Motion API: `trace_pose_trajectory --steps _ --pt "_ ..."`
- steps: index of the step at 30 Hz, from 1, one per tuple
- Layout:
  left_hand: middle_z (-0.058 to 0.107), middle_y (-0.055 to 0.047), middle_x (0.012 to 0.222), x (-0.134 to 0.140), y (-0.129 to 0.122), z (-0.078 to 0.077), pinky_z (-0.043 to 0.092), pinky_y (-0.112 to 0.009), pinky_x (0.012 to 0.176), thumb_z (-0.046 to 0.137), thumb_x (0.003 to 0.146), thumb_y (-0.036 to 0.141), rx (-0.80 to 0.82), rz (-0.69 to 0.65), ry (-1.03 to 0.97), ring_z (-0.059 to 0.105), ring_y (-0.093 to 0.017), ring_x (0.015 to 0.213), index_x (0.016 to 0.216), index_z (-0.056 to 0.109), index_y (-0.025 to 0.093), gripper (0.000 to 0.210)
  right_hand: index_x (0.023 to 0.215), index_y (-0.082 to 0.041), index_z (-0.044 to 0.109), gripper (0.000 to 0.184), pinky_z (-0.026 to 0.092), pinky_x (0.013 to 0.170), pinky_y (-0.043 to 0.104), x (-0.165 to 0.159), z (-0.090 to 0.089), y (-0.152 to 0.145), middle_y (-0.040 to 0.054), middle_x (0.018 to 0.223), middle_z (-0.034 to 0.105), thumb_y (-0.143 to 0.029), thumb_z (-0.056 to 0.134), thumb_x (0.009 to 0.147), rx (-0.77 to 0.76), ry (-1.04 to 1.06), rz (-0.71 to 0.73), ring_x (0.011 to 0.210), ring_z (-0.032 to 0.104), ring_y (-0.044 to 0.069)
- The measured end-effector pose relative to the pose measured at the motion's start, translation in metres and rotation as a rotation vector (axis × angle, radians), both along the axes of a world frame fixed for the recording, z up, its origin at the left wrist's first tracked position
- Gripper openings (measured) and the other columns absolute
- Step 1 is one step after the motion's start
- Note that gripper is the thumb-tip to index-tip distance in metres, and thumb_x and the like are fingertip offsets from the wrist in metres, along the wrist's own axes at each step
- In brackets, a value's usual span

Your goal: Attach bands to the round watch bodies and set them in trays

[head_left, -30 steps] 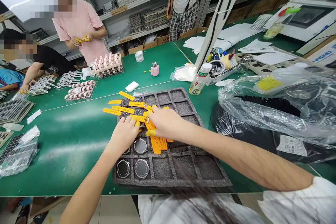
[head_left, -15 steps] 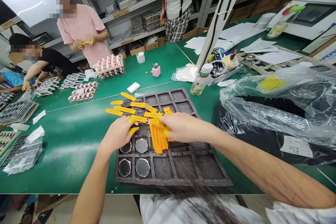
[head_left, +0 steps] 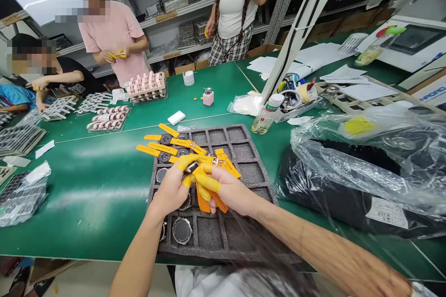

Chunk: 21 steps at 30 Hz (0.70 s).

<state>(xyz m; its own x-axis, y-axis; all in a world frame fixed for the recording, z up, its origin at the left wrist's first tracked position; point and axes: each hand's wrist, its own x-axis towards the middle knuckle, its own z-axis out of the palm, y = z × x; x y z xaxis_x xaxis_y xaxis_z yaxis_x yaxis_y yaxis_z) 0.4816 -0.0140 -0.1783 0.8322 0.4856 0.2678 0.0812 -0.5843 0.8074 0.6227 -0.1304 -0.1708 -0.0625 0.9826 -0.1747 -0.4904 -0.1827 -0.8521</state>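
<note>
Both my hands meet over a dark foam tray, with yellow finger cots on several fingertips. My left hand is closed on a round watch case, seen edge-on between thumb and finger. Against it, my right hand pinches an orange watch strap, mostly hidden by the fingers. More loose orange straps lie under and beyond my right hand. Several watches with orange straps are spread over the tray's far left corner. Bare watch cases, one at the near left, sit in the tray's compartments.
Right of the tray are a black bundle in clear plastic and a bottle beside a slanted post. A pink dispenser and white block stand beyond. Other people work across the green table.
My right hand has come left and nearer from the strap pile to meet my left hand. My left hand has lifted the watch case and turned it edge-on. The view has shifted slightly.
</note>
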Motion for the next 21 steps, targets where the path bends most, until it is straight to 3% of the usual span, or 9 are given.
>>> trace_pose_trajectory --steps 3,7,14,21 --pt "0.067 -0.010 0.138 -0.0055 0.0035 -0.0040 0.053 -0.047 0.112 0.048 0.090 0.003 0.115 -0.034 -0.019 0.062 -0.027 0.131 0.146 0.058 0.029 0.063 0.088 -0.021 0.051 0.046 0.043 0.038 0.017 0.0024 -0.0047 -0.0003 -0.0080 0.059 0.057 -0.059 0.077 0.088 0.008 0.004 0.040 0.040 0.043 0.007" --pt "0.064 -0.009 0.145 -0.0084 0.0044 -0.0078 0.051 -0.048 0.116 0.049 0.091 0.004 0.142 -0.043 -0.039 0.060 -0.028 0.136 0.150 0.056 0.033 0.066 0.086 -0.022 0.050 0.046 0.026 0.031 0.015 0.0036 -0.0065 0.0002 -0.0101 0.053 0.053 -0.060 0.075 0.089 0.000 0.009 0.068 0.034 0.029 0.005" --pt "0.062 -0.008 0.148 -0.0087 0.0042 -0.0064 0.052 -0.044 0.115 0.044 0.090 -0.001 0.161 -0.091 -0.052 0.059 -0.026 0.138 0.152 0.054 0.033 0.072 0.080 -0.022 0.049 0.052 0.025 0.030 0.016 0.0038 -0.0055 0.0023 -0.0100 0.050 0.052 -0.066 0.077 0.085 -0.027 -0.015 0.102 0.032 0.028 0.005" --pt "0.064 -0.010 0.143 -0.0082 0.0000 -0.0040 0.053 -0.044 0.112 0.048 0.093 0.003 0.141 -0.054 -0.057 0.060 -0.027 0.135 0.150 0.054 0.032 0.065 0.086 -0.022 0.051 0.055 0.023 0.031 0.017 0.0019 -0.0096 0.0018 -0.0116 0.049 0.049 -0.070 0.076 0.085 -0.017 0.046 0.058 0.033 0.025 0.005"
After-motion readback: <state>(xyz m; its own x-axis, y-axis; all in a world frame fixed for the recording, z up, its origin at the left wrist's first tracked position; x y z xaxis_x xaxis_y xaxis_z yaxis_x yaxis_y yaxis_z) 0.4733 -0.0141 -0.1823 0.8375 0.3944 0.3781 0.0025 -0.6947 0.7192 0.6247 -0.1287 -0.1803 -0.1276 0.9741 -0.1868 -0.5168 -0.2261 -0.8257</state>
